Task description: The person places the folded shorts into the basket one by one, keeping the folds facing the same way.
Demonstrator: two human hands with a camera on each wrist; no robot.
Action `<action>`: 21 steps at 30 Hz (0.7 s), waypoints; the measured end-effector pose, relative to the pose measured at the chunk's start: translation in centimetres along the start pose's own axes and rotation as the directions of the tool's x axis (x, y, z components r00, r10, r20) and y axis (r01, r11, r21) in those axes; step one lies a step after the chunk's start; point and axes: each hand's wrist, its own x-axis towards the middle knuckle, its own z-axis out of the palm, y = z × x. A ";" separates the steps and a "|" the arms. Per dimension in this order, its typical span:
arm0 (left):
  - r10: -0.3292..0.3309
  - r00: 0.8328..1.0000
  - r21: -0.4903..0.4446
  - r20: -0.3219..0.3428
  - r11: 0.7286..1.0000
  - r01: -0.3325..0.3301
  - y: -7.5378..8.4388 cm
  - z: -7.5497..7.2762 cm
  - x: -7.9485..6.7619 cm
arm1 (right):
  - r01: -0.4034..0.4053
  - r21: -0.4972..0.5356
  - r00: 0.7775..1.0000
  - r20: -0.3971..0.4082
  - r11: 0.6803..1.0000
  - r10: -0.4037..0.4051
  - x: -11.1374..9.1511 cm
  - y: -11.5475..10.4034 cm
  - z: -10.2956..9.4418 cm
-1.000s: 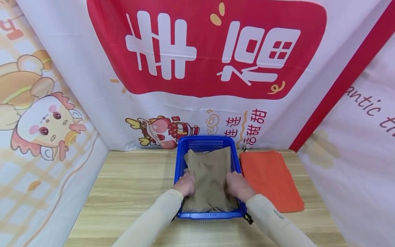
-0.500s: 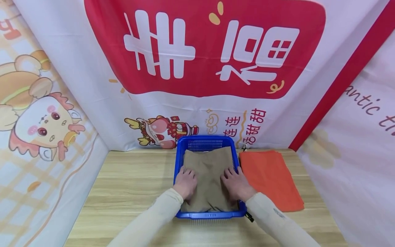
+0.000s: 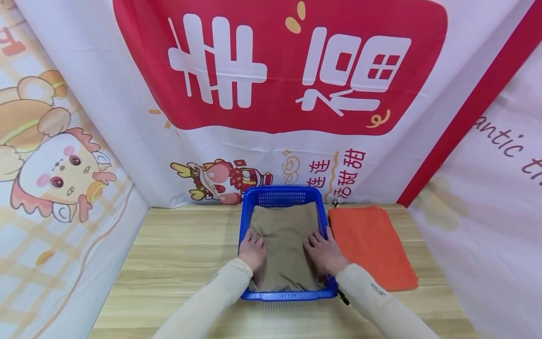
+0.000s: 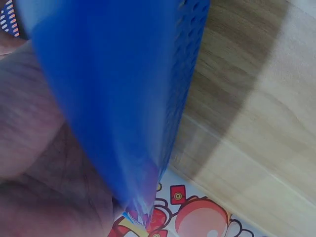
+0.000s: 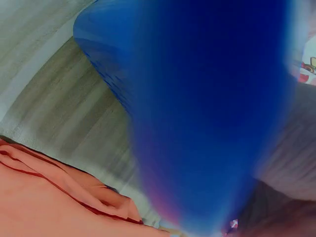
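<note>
Although the brown cloth (image 3: 284, 245) already lies inside the blue basket (image 3: 290, 296), both hands are on it, so the settling of this piece looks close to done rather than finished. It spreads over most of the basket's floor, its far edge short of the far wall and its near edge close to the near rim, with shallow wrinkles across the middle. The left hand (image 3: 253, 252) rests on its left side and the right hand (image 3: 325, 254) on its right, each palm down. Each grip is loose and fairly wide: the fingers reach forward over the fabric, and none is seen curled around a fold. Whether the thumbs press underneath, I cannot tell; in both wrist views the basket's wall hides most of the contact.

What is left for this piece seems slight: smoothing the wrinkles and letting go. The orange cloth (image 3: 372, 247) lies flat on the worktop (image 3: 186, 249) just right of the basket, outside it and untouched by the hands; the right wrist view shows layered edges, so it appears folded. Nothing shows whether it, too, belongs to the work.
</note>
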 end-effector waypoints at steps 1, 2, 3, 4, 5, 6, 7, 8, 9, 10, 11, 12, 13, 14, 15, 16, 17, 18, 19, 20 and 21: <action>0.002 1.000 -0.008 -0.008 1.000 -0.003 -0.1 0.0 0.0 | 0.007 0.024 1.000 -0.012 1.000 -0.007 -0.1 0.0 0.0; 0.008 1.000 -0.022 -0.018 1.000 -0.008 -0.1 0.1 0.0 | 0.016 0.049 0.999 -0.028 0.999 -0.015 -0.2 0.1 0.0; 0.015 0.999 -0.041 -0.031 0.999 -0.016 -0.2 0.1 -0.1 | 0.026 0.072 0.999 -0.045 0.997 -0.023 -0.3 0.2 -0.1; 0.021 0.999 -0.064 -0.048 0.998 -0.024 -0.3 0.0 -0.1 | 0.035 0.105 0.997 -0.066 0.994 -0.028 -0.4 0.2 -0.2; 0.026 0.997 -0.094 -0.068 0.995 -0.032 -0.4 -0.1 -0.2 | 0.044 0.129 0.996 -0.086 0.991 -0.033 -0.6 0.3 -0.3; 0.031 0.996 -0.123 -0.089 0.991 -0.042 -0.5 -0.3 -0.3 | 0.054 0.160 0.993 -0.111 0.986 -0.036 -0.8 0.4 -0.5; 0.037 0.993 -0.156 -0.108 0.986 -0.054 -0.6 -0.5 -0.4 | 0.063 0.189 0.990 -0.136 0.980 -0.037 -1.0 0.4 -0.7; 0.043 0.991 -0.186 -0.128 0.980 -0.067 -0.7 -0.8 -0.4 | 0.074 0.223 0.985 -0.166 0.972 -0.037 -1.2 0.5 -0.9; 0.049 0.988 -0.216 -0.150 0.973 -0.081 -0.8 -1.1 -0.5 | 0.082 0.253 0.981 -0.191 0.964 -0.033 -1.4 0.5 -1.2; 0.055 0.983 -0.247 -0.173 0.964 -0.098 -0.8 -1.4 -0.6 | 0.087 0.284 0.976 -0.217 0.955 -0.025 -1.6 0.6 -1.4; 0.065 0.978 -0.272 -0.196 0.955 -0.118 -0.7 -1.8 -0.7 | 0.094 0.305 0.970 -0.242 0.948 -0.019 -1.9 0.7 -1.7; 0.074 0.974 -0.293 -0.216 0.946 -0.137 -0.6 -2.1 -0.8 | 0.097 0.330 0.965 -0.262 0.939 -0.007 -2.2 0.7 -1.9; 0.084 0.969 -0.313 -0.231 0.937 -0.155 -0.5 -2.5 -0.9 | 0.099 0.354 0.960 -0.280 0.930 0.005 -2.5 0.9 -2.2; 0.093 0.965 -0.330 -0.245 0.928 -0.174 -0.3 -2.9 -1.1 | 0.099 0.373 0.955 -0.297 0.922 0.018 -2.8 1.0 -2.5; 0.104 0.960 -0.342 -0.261 0.920 -0.193 0.0 -3.2 -1.2 | 0.094 0.388 0.951 -0.307 0.917 0.033 -3.2 1.2 -2.6; 0.112 0.955 -0.351 -0.274 0.913 -0.208 0.3 -3.5 -1.3 | 0.089 0.408 0.946 -0.319 0.909 0.051 -3.5 1.4 -2.8; 0.118 0.952 -0.365 -0.282 0.904 -0.220 0.6 -3.8 -1.3 | 0.085 0.430 0.942 -0.329 0.899 0.068 -3.9 1.7 -3.0; 0.122 0.950 -0.379 -0.287 0.896 -0.230 0.9 -4.1 -1.5 | 0.077 0.455 0.937 -0.337 0.887 0.092 -4.2 2.0 -3.0; 0.125 0.949 -0.397 -0.290 0.887 -0.238 1.3 -4.3 -1.5 | 0.070 0.478 0.930 -0.348 0.876 0.116 -4.6 2.4 -3.0; 0.126 0.948 -0.416 -0.291 0.876 -0.244 1.7 -4.5 -1.6 | 0.056 0.502 0.925 -0.353 0.863 0.145 -4.9 2.8 -2.9; 0.125 0.949 -0.436 -0.291 0.865 -0.248 2.2 -4.7 -1.6 | 0.044 0.531 0.916 -0.359 0.846 0.177 -5.3 3.3 -2.8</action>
